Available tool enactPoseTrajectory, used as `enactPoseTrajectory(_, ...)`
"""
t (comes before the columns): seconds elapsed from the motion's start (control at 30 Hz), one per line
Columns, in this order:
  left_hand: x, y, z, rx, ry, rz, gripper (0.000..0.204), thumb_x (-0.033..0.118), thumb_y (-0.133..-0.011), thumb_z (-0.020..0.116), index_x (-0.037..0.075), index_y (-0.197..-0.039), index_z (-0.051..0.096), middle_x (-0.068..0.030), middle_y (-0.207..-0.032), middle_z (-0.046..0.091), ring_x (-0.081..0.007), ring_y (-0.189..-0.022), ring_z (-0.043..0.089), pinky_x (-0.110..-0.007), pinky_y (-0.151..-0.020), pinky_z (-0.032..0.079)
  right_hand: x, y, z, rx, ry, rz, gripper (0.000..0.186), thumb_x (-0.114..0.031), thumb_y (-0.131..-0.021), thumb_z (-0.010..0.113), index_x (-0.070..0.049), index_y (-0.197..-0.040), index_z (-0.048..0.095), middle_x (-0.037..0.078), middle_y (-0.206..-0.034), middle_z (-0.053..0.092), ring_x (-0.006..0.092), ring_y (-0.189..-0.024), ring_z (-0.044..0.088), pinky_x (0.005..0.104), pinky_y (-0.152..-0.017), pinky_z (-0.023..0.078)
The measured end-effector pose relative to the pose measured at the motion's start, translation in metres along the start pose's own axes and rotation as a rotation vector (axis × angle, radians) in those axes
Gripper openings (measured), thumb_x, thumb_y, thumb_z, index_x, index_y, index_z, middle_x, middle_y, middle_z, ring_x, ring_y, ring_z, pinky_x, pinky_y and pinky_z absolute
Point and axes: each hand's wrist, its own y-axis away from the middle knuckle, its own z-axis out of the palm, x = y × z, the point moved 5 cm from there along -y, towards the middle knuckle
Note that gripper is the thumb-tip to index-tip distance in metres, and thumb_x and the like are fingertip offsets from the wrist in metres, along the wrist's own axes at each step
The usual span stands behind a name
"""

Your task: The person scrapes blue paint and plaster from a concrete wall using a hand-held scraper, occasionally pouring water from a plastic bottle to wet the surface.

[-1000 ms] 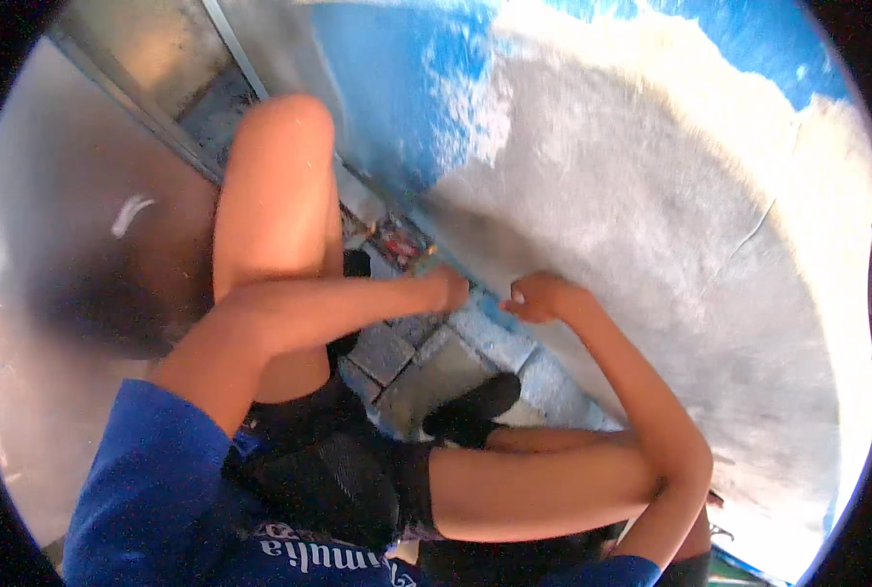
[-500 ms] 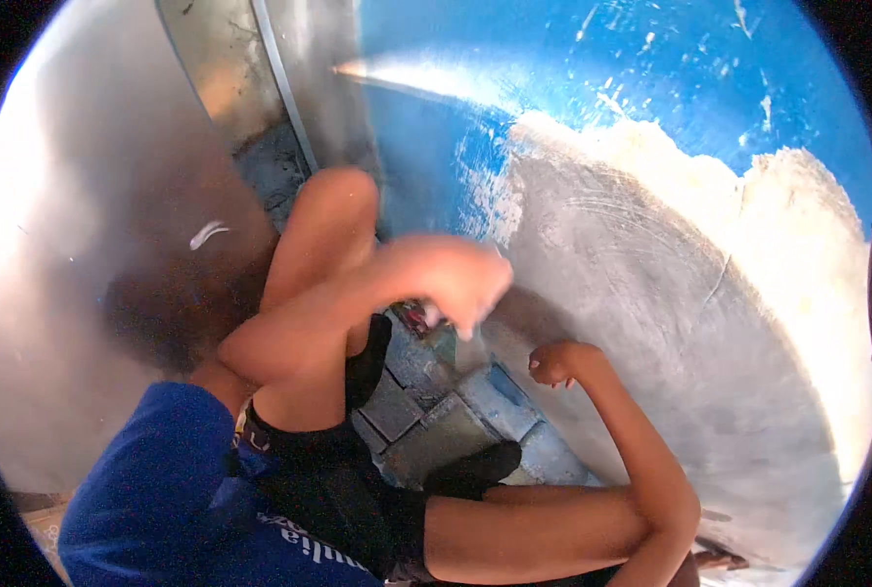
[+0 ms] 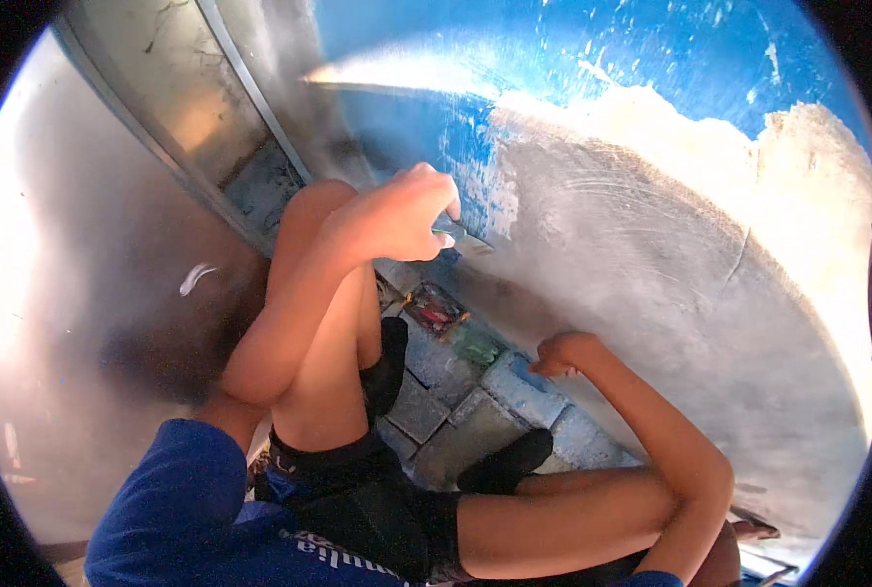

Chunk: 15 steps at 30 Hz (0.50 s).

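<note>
My left hand [image 3: 404,217] is closed around a putty knife [image 3: 473,245], held in front of my raised left knee. Its flat blade points toward the wall [image 3: 642,264], close to where the blue paint gives way to a scraped grey patch. Whether the blade touches the wall, I cannot tell. Lower and to the right, my right hand [image 3: 567,354] hangs near the foot of the wall with its fingers curled in. Nothing shows in it.
Grey-blue paving blocks [image 3: 470,430] cover the ground around my dark-socked feet. A small heap of reddish litter [image 3: 436,308] and a green piece [image 3: 477,345] lie by the wall's base. A smooth grey panel [image 3: 113,254] stands close on my left.
My left hand has moved left and up, away from the wall, and the putty knife's blade now shows clearly. The view has shifted slightly; my right hand stays low by the wall.
</note>
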Motion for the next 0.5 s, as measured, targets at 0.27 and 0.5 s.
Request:
enactPoseTrajectory(0.27,-0.002,0.004,-0.065,0.318,0.236,-0.012,0.03,0.01,-0.07,0.079,0.001,-0.096,0.067,-0.0065,-0.09,0.069,-0.0158,-0.086,0.065,-0.031,-0.076,0.05,-0.026,0.01,-0.026,0.079,0.108,-0.129,0.064,-0.056,-0.092,0.043,0.001,-0.075,0.067,0.017,-0.074,0.066,0.0314,-0.069,0.064,0.0445,-0.066,0.051)
enactPoseTrajectory(0.5,0.019,-0.01,-0.053,0.378,0.419,0.168,0.014,0.003,-0.082,0.069,0.003,-0.094,0.061,-0.002,-0.092,0.061,-0.0106,-0.091,0.057,-0.027,-0.084,0.046,-0.008,-0.022,-0.006,0.094,0.152,-0.175,0.067,-0.056,-0.092,0.042,0.001,-0.069,0.066,0.016,-0.068,0.064,0.0334,-0.068,0.064,0.0461,-0.069,0.051)
